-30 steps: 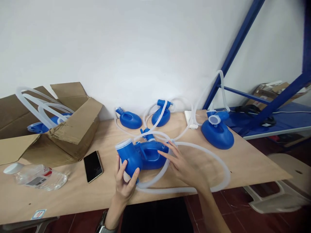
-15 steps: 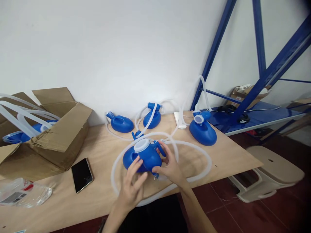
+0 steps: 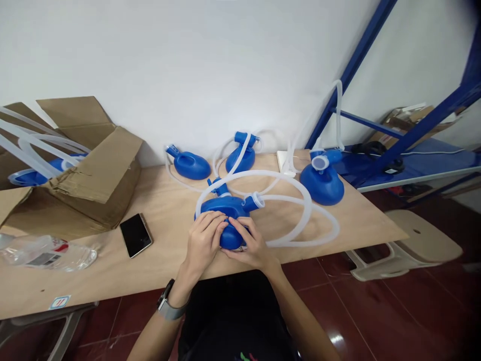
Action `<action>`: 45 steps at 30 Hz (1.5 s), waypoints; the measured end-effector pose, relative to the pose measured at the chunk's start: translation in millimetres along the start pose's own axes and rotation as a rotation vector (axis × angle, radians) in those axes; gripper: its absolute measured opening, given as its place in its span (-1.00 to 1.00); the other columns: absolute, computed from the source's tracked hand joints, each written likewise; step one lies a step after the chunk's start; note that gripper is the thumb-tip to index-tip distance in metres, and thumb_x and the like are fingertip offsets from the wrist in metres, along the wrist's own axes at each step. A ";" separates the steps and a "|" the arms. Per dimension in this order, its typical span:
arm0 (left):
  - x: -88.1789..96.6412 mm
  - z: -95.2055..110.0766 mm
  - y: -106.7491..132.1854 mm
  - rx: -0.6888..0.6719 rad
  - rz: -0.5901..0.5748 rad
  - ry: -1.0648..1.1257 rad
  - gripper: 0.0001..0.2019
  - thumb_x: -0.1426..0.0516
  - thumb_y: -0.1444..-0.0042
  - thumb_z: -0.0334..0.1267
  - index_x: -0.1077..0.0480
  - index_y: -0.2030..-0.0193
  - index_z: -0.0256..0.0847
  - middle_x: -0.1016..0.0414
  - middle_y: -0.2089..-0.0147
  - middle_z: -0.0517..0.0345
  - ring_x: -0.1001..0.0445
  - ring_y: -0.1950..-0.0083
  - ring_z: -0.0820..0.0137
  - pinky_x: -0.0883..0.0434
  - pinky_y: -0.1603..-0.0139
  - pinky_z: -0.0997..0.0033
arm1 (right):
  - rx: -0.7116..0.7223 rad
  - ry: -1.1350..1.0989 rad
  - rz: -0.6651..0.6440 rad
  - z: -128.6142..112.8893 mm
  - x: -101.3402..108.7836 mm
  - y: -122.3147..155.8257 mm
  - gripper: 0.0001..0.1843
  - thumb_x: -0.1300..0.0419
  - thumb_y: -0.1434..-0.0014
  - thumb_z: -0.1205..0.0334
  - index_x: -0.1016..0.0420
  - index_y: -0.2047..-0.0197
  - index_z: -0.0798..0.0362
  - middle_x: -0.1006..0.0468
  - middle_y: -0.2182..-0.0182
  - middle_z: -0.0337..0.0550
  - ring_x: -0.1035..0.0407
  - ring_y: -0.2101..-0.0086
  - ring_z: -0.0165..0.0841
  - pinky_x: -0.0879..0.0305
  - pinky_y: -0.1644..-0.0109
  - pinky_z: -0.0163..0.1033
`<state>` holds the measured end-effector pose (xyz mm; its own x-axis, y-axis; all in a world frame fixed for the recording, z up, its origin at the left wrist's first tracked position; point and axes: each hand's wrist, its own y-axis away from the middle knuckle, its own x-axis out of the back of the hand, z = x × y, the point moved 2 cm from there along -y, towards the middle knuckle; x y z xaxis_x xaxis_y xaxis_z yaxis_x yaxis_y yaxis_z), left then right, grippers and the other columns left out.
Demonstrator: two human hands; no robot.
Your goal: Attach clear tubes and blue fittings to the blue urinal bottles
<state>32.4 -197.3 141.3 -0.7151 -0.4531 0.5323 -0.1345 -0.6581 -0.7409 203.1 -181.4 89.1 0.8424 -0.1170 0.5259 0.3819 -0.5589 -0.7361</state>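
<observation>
At the far left of the plywood table (image 3: 112, 265), an open cardboard box (image 3: 93, 170) holds a blue urinal bottle (image 3: 33, 176) with loops of clear silicone tubing (image 3: 37, 143) arching out over its side. On the near left, a crumpled plastic water bottle (image 3: 48, 254) lies on its side, and a black smartphone (image 3: 136, 235) lies flat just to its right.

In the near middle of the table, my hands are together, both clamped around the body of a blue plastic bottle (image 3: 231, 208), with my left hand (image 3: 203, 245) on the left side and my right hand (image 3: 251, 245) on the right. My fingertips (image 3: 220, 219) nearly meet over it. I can't tell whether the bottle touches the wood. Its pale-rimmed neck points right, and a long loop of clear tube (image 3: 293, 195) runs around it, past my right hand. A watch (image 3: 168, 301) sits on my left wrist.

Along the far edge, two more blue urinal bottles (image 3: 190, 165) (image 3: 240, 159) lie with their tubes. Further right stand a white power strip (image 3: 283, 163) and another blue bottle (image 3: 322, 184), with a blue steel rack (image 3: 424, 120) and a beige stool (image 3: 421, 240) beyond the table.
</observation>
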 end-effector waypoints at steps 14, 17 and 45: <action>-4.2 -31.6 16.2 0.944 0.661 0.913 -0.57 -0.18 -0.32 0.08 -0.31 0.45 -0.18 -0.40 0.51 0.29 -0.52 0.49 0.45 -0.49 0.32 0.40 | 0.078 -0.008 -0.102 3.4 -3.2 -5.0 -0.21 -0.33 -0.27 0.12 -0.18 -0.50 -0.11 -0.49 -0.01 -0.01 -0.49 -0.02 -0.10 -0.55 -0.14 0.02; 12.8 -62.0 25.2 0.982 0.712 0.990 -0.57 -0.22 -0.30 -0.06 -0.20 0.51 -0.16 -0.25 0.59 0.36 -0.39 0.56 0.52 -0.49 0.32 0.41 | 0.043 -0.036 -0.076 5.2 8.2 -5.9 -0.15 -0.38 -0.21 0.10 -0.19 -0.49 -0.11 -0.48 -0.03 -0.01 -0.50 0.00 -0.10 -0.56 -0.13 0.01; 25.1 -8.9 32.1 0.169 -0.303 0.294 -0.68 -0.13 -0.36 -0.35 -0.20 0.45 -0.15 -0.27 0.44 0.24 -0.29 0.36 0.42 -0.29 0.33 0.42 | -0.004 -0.308 -0.302 29.0 24.8 -10.7 0.01 -0.47 -0.06 0.20 -0.15 -0.50 -0.07 -0.42 -0.14 0.04 -0.47 -0.07 -0.13 -0.49 -0.18 -0.06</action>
<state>4.1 -224.3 127.2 -0.8284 -0.0514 0.5577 -0.2708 -0.8349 -0.4792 231.0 -154.4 97.6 0.7671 0.3026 0.5656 0.6281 -0.5334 -0.5665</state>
